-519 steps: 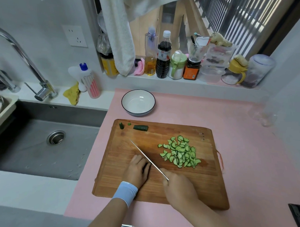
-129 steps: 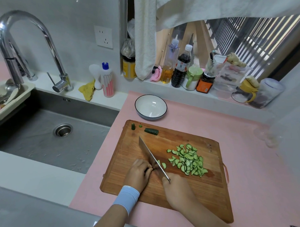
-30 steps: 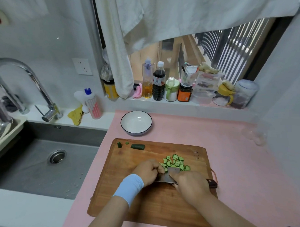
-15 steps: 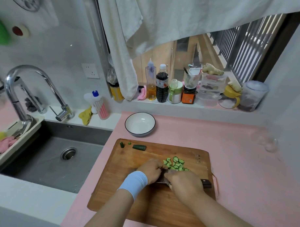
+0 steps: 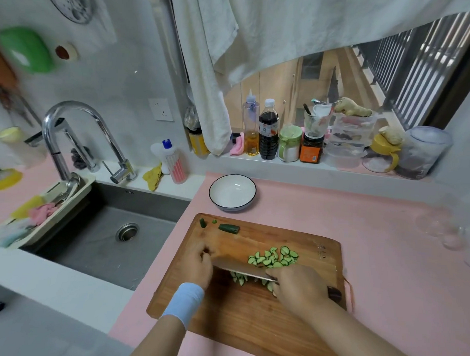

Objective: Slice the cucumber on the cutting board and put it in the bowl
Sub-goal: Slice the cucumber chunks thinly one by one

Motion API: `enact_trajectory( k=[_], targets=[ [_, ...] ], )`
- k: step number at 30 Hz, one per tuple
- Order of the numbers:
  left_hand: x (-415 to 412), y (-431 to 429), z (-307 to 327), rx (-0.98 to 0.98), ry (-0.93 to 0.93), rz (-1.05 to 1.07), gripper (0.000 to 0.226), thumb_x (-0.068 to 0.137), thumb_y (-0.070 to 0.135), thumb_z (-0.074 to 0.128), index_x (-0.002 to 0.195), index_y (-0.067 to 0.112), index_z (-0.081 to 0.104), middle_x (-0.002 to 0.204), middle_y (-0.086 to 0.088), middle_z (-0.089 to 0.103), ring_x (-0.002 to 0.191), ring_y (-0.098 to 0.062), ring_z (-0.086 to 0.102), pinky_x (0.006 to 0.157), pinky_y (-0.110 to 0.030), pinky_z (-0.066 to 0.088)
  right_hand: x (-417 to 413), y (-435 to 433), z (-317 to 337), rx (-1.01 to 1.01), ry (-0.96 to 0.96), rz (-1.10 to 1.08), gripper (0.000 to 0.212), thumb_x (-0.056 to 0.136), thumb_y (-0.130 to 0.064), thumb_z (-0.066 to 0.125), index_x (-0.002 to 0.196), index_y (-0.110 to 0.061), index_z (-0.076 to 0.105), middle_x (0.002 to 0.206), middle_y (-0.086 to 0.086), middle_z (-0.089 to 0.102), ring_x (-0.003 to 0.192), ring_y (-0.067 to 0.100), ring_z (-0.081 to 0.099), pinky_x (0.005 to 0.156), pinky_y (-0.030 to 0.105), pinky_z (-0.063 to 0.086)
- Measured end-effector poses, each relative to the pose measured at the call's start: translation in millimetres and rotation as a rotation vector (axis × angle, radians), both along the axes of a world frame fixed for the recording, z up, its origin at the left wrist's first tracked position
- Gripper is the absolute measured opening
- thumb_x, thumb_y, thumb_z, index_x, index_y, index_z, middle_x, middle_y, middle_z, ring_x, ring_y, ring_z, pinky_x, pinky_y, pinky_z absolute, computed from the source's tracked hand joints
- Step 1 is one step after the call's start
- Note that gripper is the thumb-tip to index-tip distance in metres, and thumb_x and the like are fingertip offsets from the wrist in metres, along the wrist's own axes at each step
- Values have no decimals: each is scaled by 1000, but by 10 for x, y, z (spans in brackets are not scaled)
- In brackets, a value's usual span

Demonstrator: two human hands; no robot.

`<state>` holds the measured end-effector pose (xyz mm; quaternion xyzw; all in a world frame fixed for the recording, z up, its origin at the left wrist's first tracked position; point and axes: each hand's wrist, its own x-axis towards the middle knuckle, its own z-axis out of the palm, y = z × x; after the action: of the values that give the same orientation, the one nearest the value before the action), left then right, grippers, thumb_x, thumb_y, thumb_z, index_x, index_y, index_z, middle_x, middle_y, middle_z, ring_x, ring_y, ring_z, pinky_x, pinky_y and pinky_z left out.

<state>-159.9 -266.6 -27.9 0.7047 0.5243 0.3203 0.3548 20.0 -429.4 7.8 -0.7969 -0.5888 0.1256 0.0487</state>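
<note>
Cucumber half-moon slices (image 5: 273, 257), green-skinned and pale-fleshed, lie heaped on the rectangular wooden cutting board (image 5: 250, 319) just beyond the right hand (image 5: 302, 289), which seems to curl round the handle of a broad steel knife (image 5: 241, 267). The left hand (image 5: 199, 264) sits at the blade's tip, its grip too blurred to tell. The round white dark-rimmed bowl (image 5: 232, 191) stands beyond it, apart.

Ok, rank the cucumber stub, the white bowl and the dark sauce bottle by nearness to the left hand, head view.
1. Cucumber stub, at the board's far edge, just beyond the left hand.
2. White bowl, on the pink counter behind the board.
3. Dark sauce bottle, back on the windowsill.
</note>
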Motion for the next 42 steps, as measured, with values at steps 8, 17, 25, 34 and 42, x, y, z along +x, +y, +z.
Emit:
enact_trajectory(
  k=[8, 17, 25, 34, 42],
  targets=[
    [586, -61, 42, -276, 463, -635, 41, 87, 10, 41, 101, 34, 71, 123, 7, 63, 113, -16, 56, 104, -29, 41, -145, 141, 135, -98, -153, 189, 18, 99, -21, 45, 110, -22, 59, 95, 3, 67, 86, 31, 64, 65, 36, 47],
    [87, 79, -33, 126, 8, 171, 33, 80, 5, 39, 92, 18, 67, 101, 1, 61, 100, -21, 54, 92, -32, 43, -17, 61, 89, -53, 13, -12, 23, 99, -26, 49, 112, -33, 67, 87, -7, 66, 74, 19, 59, 57, 30, 49],
    [379, -182, -461, -383, 416, -11, 37, 89, 7, 48, 122, 15, 63, 132, -8, 53, 113, -29, 57, 96, -29, 43, 20, 59, -14, 12, 457, -393, 25, 95, -24, 51, 76, -25, 68, 56, -5, 59, 52, 15, 54, 45, 27, 32],
    [603, -188, -329, -532, 182, -13, 38, 89, -2, 47, 114, 18, 66, 116, -1, 68, 103, -19, 60, 90, -23, 43, -83, 57, -117, 86, 612, -473, 25, 97, -25, 53, 78, -28, 69, 44, -7, 49, 38, 9, 41, 40, 25, 28],
    [319, 483, -249, -262, 333, -70, 40, 93, -1, 39, 113, 22, 65, 121, -1, 64, 97, -19, 55, 87, -21, 37, -269, 279, -189, 125, 713, -581, 34, 101, -35, 52, 82, -13, 70, 47, -7, 42, 40, 13, 36, 45, 26, 24]
  ],
)
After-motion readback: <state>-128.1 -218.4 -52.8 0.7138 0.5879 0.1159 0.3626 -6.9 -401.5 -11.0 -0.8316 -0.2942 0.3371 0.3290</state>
